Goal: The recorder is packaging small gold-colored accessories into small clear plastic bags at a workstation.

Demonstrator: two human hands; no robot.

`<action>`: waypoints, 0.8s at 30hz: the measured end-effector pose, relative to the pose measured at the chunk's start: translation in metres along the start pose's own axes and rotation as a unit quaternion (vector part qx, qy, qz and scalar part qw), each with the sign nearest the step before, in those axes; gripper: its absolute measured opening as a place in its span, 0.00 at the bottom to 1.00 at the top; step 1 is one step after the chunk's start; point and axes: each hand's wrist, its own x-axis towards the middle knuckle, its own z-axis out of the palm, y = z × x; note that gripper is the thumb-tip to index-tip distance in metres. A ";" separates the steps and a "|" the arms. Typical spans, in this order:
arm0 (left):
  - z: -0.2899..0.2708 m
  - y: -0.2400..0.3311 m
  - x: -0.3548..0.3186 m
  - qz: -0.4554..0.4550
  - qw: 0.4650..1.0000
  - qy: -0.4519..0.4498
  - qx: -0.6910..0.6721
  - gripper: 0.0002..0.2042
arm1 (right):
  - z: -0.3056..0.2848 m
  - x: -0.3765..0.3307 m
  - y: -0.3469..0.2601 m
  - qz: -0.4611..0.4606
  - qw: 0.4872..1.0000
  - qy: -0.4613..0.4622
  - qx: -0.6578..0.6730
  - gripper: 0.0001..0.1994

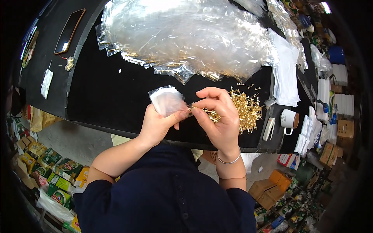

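Head view is showing the left hand (157,124) pinching a small clear plastic bag (167,101) between thumb and fingers, while the right hand (217,116) is closing its fingertips narrowly on a few small brass pins at the bag's mouth. Just right, a loose heap of brass pins (246,110) is lying on the black table mat (108,93), with a glossy pile of clear bags (186,39) spreading along the far side. Near the right edge a white mug (288,119) is standing beside a white stapler (269,129), and green cartons (54,171) are crowding the floor at near left.

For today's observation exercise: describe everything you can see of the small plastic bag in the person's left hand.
The small plastic bag is clear to milky, thin and slightly crumpled, roughly square. It is held above the black table, pinched at its lower right edge by the left hand, its opening turned toward the right hand. Its contents cannot be made out.
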 end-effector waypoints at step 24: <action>-0.002 0.007 -0.001 0.003 0.998 0.056 -0.025 0.06 | 0.000 -0.005 0.034 0.074 0.966 -0.143 -0.201 0.09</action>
